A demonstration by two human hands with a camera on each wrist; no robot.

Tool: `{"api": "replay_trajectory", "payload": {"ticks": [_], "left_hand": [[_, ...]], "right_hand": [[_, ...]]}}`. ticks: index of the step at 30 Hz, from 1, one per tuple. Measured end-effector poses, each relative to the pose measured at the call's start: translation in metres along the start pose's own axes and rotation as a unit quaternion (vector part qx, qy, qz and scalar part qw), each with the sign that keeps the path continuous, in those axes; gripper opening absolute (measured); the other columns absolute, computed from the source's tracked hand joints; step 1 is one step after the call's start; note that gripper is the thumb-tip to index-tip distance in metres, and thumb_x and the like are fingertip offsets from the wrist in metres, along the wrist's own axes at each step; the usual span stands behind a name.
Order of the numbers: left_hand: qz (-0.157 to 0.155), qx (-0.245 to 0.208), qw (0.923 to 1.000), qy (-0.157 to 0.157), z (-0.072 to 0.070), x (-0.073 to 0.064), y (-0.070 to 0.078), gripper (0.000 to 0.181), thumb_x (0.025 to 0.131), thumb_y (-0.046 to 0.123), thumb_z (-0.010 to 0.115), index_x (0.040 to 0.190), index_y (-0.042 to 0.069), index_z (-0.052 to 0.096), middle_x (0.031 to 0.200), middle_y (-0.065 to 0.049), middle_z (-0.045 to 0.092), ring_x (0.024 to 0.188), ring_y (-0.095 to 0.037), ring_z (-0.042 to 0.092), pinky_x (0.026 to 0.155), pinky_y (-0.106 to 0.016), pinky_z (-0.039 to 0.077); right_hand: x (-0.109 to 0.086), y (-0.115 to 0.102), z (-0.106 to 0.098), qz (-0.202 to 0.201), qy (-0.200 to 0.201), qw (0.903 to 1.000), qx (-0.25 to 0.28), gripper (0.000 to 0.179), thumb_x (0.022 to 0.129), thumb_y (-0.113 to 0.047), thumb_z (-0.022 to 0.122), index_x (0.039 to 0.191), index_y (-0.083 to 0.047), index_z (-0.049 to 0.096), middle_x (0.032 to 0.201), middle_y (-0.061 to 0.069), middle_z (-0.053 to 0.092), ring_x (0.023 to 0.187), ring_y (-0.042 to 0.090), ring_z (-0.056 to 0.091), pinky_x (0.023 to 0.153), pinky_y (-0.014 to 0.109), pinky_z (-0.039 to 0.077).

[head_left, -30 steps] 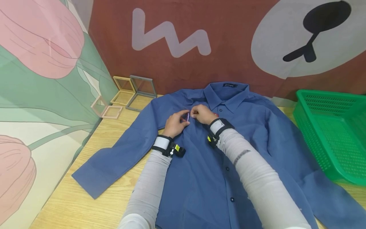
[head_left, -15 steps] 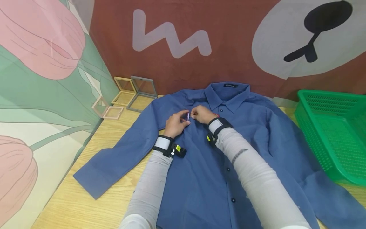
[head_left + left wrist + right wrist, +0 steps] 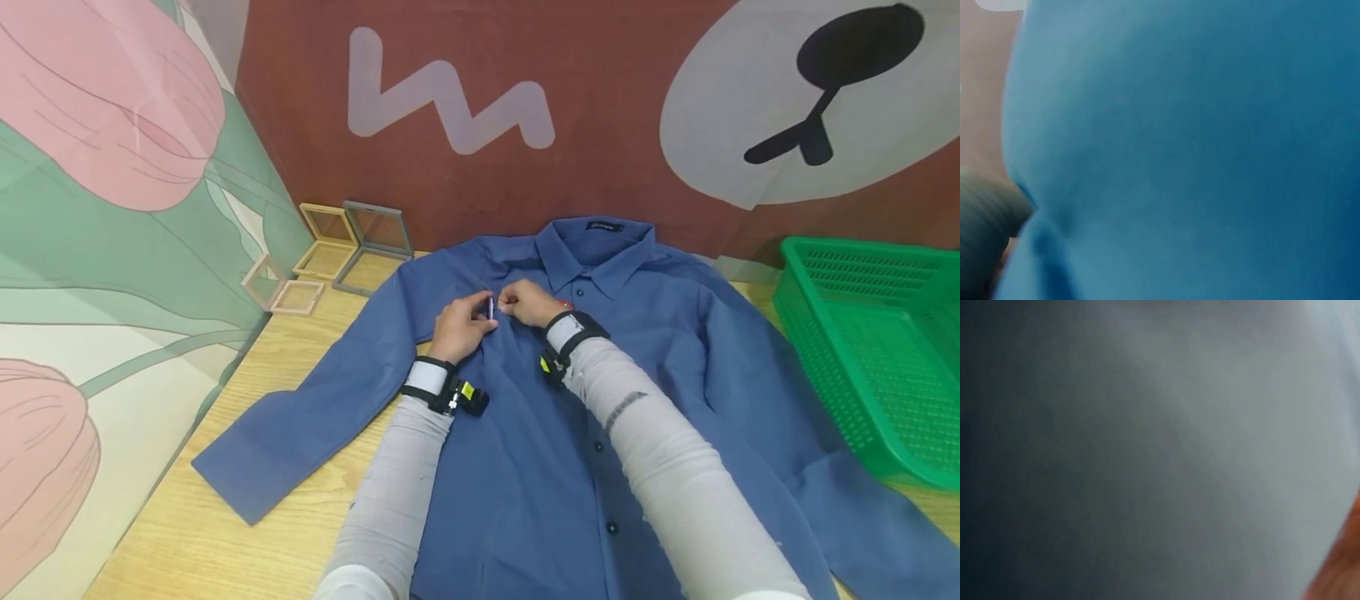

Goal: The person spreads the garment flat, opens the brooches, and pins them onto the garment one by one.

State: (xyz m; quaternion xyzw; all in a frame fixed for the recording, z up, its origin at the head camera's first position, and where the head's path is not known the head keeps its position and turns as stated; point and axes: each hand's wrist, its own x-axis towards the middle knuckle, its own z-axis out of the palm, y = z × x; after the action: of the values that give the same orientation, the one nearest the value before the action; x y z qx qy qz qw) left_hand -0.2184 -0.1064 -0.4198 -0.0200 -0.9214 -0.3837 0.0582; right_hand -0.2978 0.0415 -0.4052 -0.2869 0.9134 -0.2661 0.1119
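A blue button-up shirt (image 3: pixel 517 467) lies spread on the table, collar at the far side. At its left chest, my left hand (image 3: pixel 459 327) holds a small, flat, dark thing with a purple edge (image 3: pixel 491 307) upright between thumb and fingers. What kind it is cannot be told. Close to its right side, my right hand (image 3: pixel 528 302) has curled fingers, with the tips pinched at the shirt cloth; the exact spot is hidden. Raised blue cloth (image 3: pixel 1179 150) fills most of the left wrist view, with a fold drawn in beside a finger (image 3: pixel 988 219). The right wrist view is blurred.
Three small hinged frames stand open at the back left: pink (image 3: pixel 296 297), yellow (image 3: pixel 326 257) and grey (image 3: pixel 372 232). To the right is a green plastic basket (image 3: pixel 817 350), near the shirt's sleeve. A patterned wall (image 3: pixel 600 167) borders the table's back.
The purple-edged thing has turned slightly more upright and shifted a little left in my left hand. My right hand has moved very slightly left. The shirt lies nearly the same.
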Motion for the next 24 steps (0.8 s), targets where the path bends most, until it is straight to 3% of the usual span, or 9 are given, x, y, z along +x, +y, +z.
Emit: {"api": "replay_trajectory", "payload": {"ticks": [7, 11, 19, 24], "left_hand": [[0.011, -0.073, 0.9972, -0.015, -0.004, 0.0, -0.004, 0.051, 0.092, 0.009, 0.07, 0.141, 0.004, 0.055, 0.136, -0.017, 0.062, 0.111, -0.03, 0.069, 0.095, -0.038, 0.055], [0.011, -0.082, 0.9963, -0.024, -0.005, 0.0, -0.007, 0.052, 0.093, 0.01, 0.069, 0.142, 0.005, 0.054, 0.137, -0.017, 0.061, 0.112, -0.03, 0.068, 0.095, -0.038, 0.055], [0.01, -0.095, 0.9948, -0.036, -0.002, 0.003, -0.011, 0.051, 0.093, 0.012, 0.069, 0.142, 0.006, 0.054, 0.135, -0.017, 0.063, 0.112, -0.03, 0.068, 0.095, -0.039, 0.055], [0.014, -0.106, 0.9936, -0.037, -0.003, 0.003, -0.011, 0.051, 0.093, 0.011, 0.07, 0.141, 0.004, 0.054, 0.134, -0.019, 0.063, 0.112, -0.032, 0.068, 0.096, -0.039, 0.054]], "right_hand": [[-0.002, -0.004, 0.001, -0.001, 0.014, 0.9999, 0.008, 0.014, 0.097, -0.008, 0.062, 0.09, 0.001, 0.069, 0.081, 0.01, 0.064, 0.076, 0.021, 0.055, 0.072, 0.029, 0.042], [-0.002, -0.001, 0.0, -0.013, 0.004, 0.9995, 0.029, 0.013, 0.097, -0.006, 0.062, 0.088, 0.002, 0.068, 0.077, 0.007, 0.062, 0.072, 0.017, 0.052, 0.068, 0.025, 0.04], [0.0, 0.007, -0.012, -0.024, -0.059, 0.9949, 0.079, 0.014, 0.098, -0.007, 0.06, 0.096, 0.003, 0.07, 0.083, 0.008, 0.064, 0.065, 0.011, 0.049, 0.063, 0.024, 0.042], [-0.001, 0.01, -0.012, -0.047, -0.056, 0.9921, 0.102, 0.013, 0.097, -0.006, 0.061, 0.094, 0.004, 0.069, 0.081, 0.008, 0.064, 0.063, 0.011, 0.048, 0.063, 0.025, 0.041]]}}
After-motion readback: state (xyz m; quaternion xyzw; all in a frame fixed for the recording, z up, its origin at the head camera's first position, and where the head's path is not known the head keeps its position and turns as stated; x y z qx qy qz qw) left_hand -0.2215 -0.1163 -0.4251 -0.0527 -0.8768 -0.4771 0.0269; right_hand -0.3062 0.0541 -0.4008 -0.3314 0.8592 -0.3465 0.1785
